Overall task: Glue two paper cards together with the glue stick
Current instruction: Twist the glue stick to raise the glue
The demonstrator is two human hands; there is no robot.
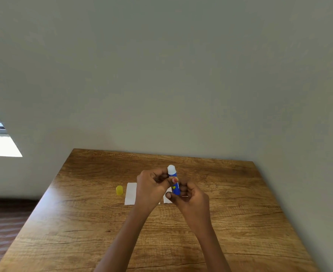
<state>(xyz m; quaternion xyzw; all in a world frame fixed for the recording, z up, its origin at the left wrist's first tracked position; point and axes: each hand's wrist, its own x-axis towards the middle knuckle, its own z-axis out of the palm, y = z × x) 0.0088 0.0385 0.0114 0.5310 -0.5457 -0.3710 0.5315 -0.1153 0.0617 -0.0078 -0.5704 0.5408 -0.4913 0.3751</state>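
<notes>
"Since the yellow cap (119, 190) stood by itself on the tabletop (230, 203), well to the left of the glue stick (174, 185), wasn't the opening step already done?"

"It looked so. The stick was bare, and a white plug of glue showed above its blue barrel. Nothing beyond that seemed finished, though. Both paper cards lay flat and apart, the left card (131, 193) down-left of the stick and the right card (167, 200) just beneath it, mostly hidden by the hands. I saw no glue on either, as far as so small a view could tell."

"So spreading, stacking and pressing were all left?"

"That was my judgement."

"And the grip?"

"Both were closed on the stick, which was upright in the air above the cards. The left hand (150, 185) pinched the upper barrel, thumb across the front, fingers curled behind. The right hand (189, 199) had its fingers curled round the lower end, thumb across its near side. It may have been at the twist base, but the base itself was hidden."

"Any gap in either grip?"

"None that I could see. Each was clamped on the stick and touched nothing else."
</notes>
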